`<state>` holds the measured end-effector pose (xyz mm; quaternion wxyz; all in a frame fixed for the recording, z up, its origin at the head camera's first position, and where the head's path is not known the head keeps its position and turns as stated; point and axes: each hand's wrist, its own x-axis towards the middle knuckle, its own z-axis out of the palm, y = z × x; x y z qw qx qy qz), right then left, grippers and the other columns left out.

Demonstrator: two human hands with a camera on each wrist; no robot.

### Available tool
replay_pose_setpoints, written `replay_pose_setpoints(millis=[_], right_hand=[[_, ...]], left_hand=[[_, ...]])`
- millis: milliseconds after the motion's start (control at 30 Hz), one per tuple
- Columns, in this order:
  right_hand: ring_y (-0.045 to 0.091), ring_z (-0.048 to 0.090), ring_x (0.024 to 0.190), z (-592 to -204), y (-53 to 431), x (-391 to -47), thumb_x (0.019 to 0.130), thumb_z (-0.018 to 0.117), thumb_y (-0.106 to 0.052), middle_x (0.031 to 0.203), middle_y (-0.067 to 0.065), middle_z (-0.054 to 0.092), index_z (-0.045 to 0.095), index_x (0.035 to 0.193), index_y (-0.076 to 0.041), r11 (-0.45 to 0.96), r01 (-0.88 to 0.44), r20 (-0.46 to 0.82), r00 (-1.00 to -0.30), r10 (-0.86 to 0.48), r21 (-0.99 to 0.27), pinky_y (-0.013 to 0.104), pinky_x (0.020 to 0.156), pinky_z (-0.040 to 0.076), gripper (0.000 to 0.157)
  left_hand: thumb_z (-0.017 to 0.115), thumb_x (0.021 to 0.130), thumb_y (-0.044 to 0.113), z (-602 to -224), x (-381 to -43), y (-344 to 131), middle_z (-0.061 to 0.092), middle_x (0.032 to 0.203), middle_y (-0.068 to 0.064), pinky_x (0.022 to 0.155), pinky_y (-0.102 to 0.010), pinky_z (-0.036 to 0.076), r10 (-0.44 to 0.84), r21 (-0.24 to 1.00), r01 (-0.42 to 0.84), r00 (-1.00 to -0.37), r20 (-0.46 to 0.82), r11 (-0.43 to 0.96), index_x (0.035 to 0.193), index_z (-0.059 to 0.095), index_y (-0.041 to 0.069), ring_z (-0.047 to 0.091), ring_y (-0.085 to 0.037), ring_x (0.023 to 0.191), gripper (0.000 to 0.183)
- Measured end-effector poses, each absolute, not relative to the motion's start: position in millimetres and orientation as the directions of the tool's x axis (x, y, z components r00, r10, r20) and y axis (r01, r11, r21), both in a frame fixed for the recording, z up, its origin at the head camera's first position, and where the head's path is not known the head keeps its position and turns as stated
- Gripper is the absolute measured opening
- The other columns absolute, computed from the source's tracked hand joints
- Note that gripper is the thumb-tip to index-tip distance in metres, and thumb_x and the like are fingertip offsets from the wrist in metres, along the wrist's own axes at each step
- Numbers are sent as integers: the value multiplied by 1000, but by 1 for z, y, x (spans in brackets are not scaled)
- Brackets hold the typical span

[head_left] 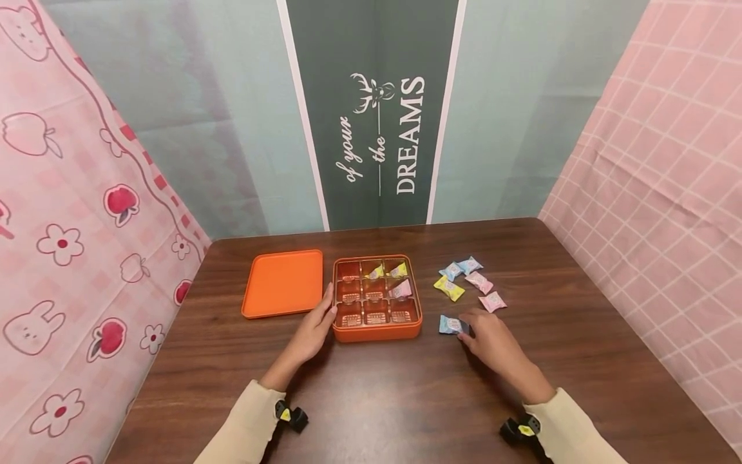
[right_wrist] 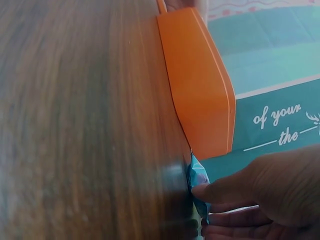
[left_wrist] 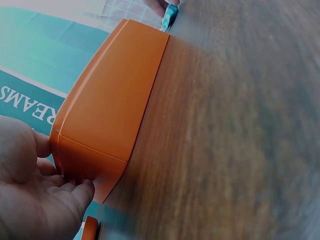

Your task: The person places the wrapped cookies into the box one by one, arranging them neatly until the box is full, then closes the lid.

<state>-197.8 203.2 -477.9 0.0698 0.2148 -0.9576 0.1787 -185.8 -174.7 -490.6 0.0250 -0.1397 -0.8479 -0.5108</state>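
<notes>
An orange box (head_left: 377, 332) with a clear divided insert stands mid-table. Two yellow wrapped candies (head_left: 386, 271) lie in its back middle and back right compartments, and a pink one (head_left: 400, 289) in the right compartment of the middle row. My left hand (head_left: 313, 332) rests against the box's left side, thumb by the rim near the front corner and fingers along the wall (left_wrist: 90, 155). To the right of the box, my right hand (head_left: 493, 338) pinches a blue wrapped candy (head_left: 449, 325) low over the table; its fingers cover the candy's right end.
An orange lid (head_left: 284, 283) lies flat left of the box. Right of the box are loose candies: two blue (head_left: 451, 271), one yellow (head_left: 449, 288) and two pink (head_left: 479, 281). Fabric hangs behind the wooden table (head_left: 377, 399) and along both sides.
</notes>
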Motion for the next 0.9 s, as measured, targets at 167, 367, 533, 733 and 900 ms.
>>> replay_pose_setpoints(millis=[167, 367, 533, 733, 900], right_hand=[[28, 65, 86, -480, 205, -198, 72, 80, -8, 94, 15, 67, 71, 94, 5, 824, -468, 256, -880, -400, -321, 45, 73, 54, 28], [29, 65, 85, -478, 206, -200, 72, 79, -7, 93, 16, 68, 71, 93, 6, 797, -518, 337, -844, -417, -311, 45, 74, 54, 26], [30, 65, 87, -473, 204, -201, 72, 78, -8, 94, 15, 68, 72, 94, 5, 789, -532, 383, -828, -410, -306, 46, 75, 53, 26], [30, 65, 90, -466, 200, -201, 74, 77, -10, 98, 15, 68, 72, 97, 5, 802, -517, 379, -836, -397, -300, 47, 77, 53, 27], [29, 65, 90, -461, 198, -200, 75, 77, -9, 97, 15, 68, 72, 97, 5, 790, -532, 396, -825, -403, -304, 46, 78, 52, 27]], left_hand=[[39, 103, 13, -491, -186, -175, 11, 156, -13, 114, -43, 13, 210, 857, 258, -961, 181, 445, 150, 15, 3, 13, -25, 142, 54], [39, 102, 12, -491, -185, -174, 13, 155, -14, 113, -45, 14, 207, 857, 275, -957, 202, 436, 149, 16, 1, 14, -27, 142, 54], [40, 102, 9, -492, -186, -174, 13, 155, -17, 111, -49, 15, 209, 854, 294, -952, 223, 428, 148, 16, -2, 15, -31, 141, 54], [39, 102, 10, -491, -186, -174, 12, 155, -17, 112, -48, 14, 211, 859, 287, -954, 215, 425, 148, 15, -2, 14, -32, 141, 53], [39, 102, 11, -490, -186, -174, 12, 155, -14, 113, -47, 13, 207, 862, 281, -956, 210, 422, 149, 16, 0, 14, -32, 141, 53]])
